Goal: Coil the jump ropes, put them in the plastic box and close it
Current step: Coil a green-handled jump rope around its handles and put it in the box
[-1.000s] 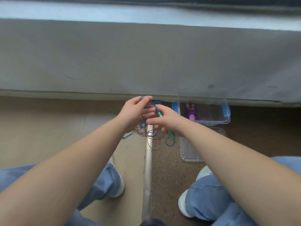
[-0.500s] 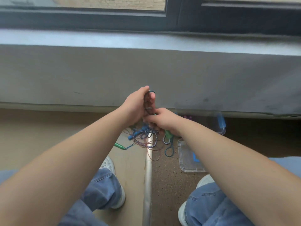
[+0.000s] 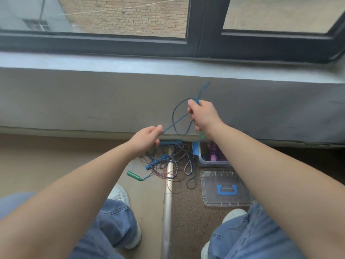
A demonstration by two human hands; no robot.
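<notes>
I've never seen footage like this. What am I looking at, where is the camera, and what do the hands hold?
No machine here: a person wears one camera on the head, looking down at their own arms and the floor under a window. The right hand grips loops of a thin dark blue jump rope; the left hand pinches the same rope lower down. On the floor lie a tangle of other ropes with blue handles, a green handle, an open clear plastic box with blue latches, and beside it its clear lid.
</notes>
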